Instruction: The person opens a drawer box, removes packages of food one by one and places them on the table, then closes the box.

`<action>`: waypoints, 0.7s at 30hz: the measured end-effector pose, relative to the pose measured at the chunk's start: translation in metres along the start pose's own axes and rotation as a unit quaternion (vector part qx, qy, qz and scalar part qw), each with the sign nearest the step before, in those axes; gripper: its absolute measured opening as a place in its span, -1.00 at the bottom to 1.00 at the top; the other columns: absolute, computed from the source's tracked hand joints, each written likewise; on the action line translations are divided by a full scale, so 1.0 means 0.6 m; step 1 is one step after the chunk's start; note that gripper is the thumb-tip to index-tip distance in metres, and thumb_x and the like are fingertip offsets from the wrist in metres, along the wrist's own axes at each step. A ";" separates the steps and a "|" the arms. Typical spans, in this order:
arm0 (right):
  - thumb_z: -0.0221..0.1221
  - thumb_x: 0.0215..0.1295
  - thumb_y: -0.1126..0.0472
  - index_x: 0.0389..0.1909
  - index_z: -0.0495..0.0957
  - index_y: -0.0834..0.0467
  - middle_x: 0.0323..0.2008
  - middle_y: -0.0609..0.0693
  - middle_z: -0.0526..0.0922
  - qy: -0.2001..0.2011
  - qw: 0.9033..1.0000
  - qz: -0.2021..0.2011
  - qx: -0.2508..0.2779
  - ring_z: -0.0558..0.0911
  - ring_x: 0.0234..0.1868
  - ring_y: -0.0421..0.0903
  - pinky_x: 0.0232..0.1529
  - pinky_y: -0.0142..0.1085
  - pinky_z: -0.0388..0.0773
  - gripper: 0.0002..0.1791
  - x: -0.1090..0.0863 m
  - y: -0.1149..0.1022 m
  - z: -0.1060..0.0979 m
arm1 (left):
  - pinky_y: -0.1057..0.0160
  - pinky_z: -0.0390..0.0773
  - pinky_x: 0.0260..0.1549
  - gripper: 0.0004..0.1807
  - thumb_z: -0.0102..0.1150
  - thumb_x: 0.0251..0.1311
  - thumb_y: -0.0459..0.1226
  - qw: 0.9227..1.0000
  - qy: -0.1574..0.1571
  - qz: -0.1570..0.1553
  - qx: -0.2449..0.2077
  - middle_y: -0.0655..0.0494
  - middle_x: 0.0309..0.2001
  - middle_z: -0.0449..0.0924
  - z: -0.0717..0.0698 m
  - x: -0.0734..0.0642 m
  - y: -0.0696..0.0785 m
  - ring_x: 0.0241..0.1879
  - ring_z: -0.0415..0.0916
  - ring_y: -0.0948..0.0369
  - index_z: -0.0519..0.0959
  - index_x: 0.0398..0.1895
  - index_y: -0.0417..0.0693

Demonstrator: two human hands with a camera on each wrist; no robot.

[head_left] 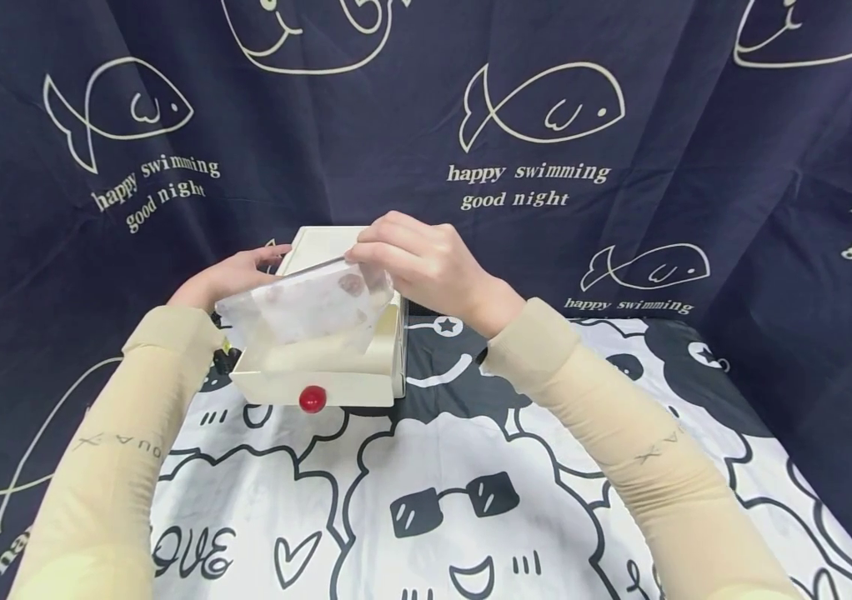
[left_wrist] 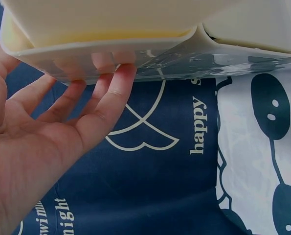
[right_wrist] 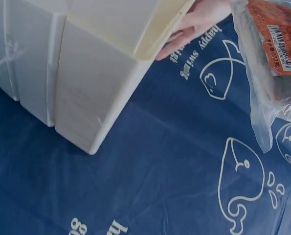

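My right hand (head_left: 429,262) pinches the top edge of a clear plastic bag (head_left: 313,304), held tilted above a pulled-out cream drawer (head_left: 351,390) with a round red knob (head_left: 313,399). Up close, the right wrist view shows the bag's orange label with a barcode (right_wrist: 280,47) and brownish contents. My left hand (head_left: 227,279) is at the left side of the cream drawer box (head_left: 324,242). In the left wrist view that hand (left_wrist: 52,122) has its fingertips against the glossy outer wall (left_wrist: 150,61), fingers loosely extended. The bag partly covers the drawer's inside.
Small dark things (head_left: 227,360) with a bit of yellow lie just left of the drawer. A white cloth with black cartoon drawings (head_left: 426,500) covers the table. Behind and at both sides hangs a navy curtain (head_left: 396,150) with fish prints.
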State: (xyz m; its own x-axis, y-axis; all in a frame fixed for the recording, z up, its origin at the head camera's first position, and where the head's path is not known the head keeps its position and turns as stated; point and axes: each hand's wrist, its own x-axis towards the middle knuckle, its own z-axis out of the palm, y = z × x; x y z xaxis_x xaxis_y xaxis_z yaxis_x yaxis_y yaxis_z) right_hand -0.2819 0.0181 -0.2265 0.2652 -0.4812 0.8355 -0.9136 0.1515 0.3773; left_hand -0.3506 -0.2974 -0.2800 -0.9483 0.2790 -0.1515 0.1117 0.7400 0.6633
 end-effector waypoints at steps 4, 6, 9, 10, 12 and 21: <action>0.01 0.18 0.55 -0.34 0.66 0.20 -0.38 0.03 0.67 0.004 1.000 0.006 -0.011 0.63 -0.30 -0.09 -0.19 -0.28 0.61 -0.71 -0.003 0.008 -0.016 | -0.27 0.13 0.23 -0.12 0.20 0.16 -0.21 0.999 -0.002 -0.012 -0.037 -0.20 0.43 -0.02 0.002 0.003 -0.005 0.32 0.04 -0.15 -0.03 0.50 0.10; 0.02 0.18 0.55 -0.36 0.65 0.20 -0.38 0.03 0.66 0.007 1.000 0.008 -0.021 0.63 -0.30 -0.08 -0.20 -0.28 0.61 -0.72 -0.006 0.012 -0.024 | -0.28 0.15 0.21 -0.06 0.26 0.08 -0.25 0.998 -0.005 -0.015 -0.059 -0.15 0.44 -0.03 0.004 0.003 -0.007 0.33 0.04 -0.15 -0.03 0.50 0.14; 0.03 0.17 0.56 -0.37 0.65 0.22 -0.39 0.04 0.66 0.012 0.999 0.011 -0.033 0.63 -0.32 -0.07 -0.22 -0.26 0.61 -0.73 -0.011 0.020 -0.037 | -0.30 0.16 0.20 -0.04 0.24 0.06 -0.32 0.997 -0.010 -0.015 -0.077 -0.14 0.45 -0.07 0.006 0.001 -0.006 0.34 0.04 -0.14 -0.05 0.50 0.13; 0.04 0.17 0.56 -0.37 0.64 0.22 -0.39 0.04 0.66 0.014 0.999 0.013 -0.036 0.62 -0.32 -0.06 -0.23 -0.25 0.61 -0.74 -0.013 0.022 -0.041 | -0.28 0.18 0.19 -0.05 0.21 0.07 -0.36 0.996 -0.013 -0.016 -0.083 -0.14 0.46 -0.08 0.006 0.001 -0.005 0.32 0.07 -0.14 -0.07 0.50 0.12; 0.04 0.15 0.58 -0.37 0.64 0.24 -0.39 0.05 0.66 0.018 0.999 0.017 -0.037 0.62 -0.34 -0.04 -0.24 -0.22 0.60 -0.74 -0.018 0.027 -0.050 | -0.27 0.19 0.19 -0.09 0.14 0.13 -0.39 0.995 -0.017 -0.021 -0.098 -0.16 0.46 -0.11 0.006 0.003 -0.006 0.30 0.10 -0.14 -0.09 0.51 0.08; 0.04 0.08 0.62 -0.36 0.61 0.27 -0.40 0.10 0.64 0.036 0.996 0.055 -0.055 0.61 -0.34 0.02 -0.24 -0.17 0.58 -0.73 -0.063 0.059 -0.100 | -0.17 0.30 0.17 -0.03 0.27 0.16 -0.09 0.994 -0.023 -0.028 -0.100 -0.17 0.46 -0.14 0.005 0.006 -0.007 0.28 0.18 -0.12 -0.12 0.51 0.10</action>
State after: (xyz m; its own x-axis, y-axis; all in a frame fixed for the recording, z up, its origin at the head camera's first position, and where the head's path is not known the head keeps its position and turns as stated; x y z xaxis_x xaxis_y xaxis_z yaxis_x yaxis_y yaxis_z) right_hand -0.3061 0.0933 -0.2206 0.1899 -0.3945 0.8991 -0.9001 0.2959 0.3199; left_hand -0.3535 -0.2976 -0.2853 -0.9365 0.2709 -0.2226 -0.0069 0.6206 0.7841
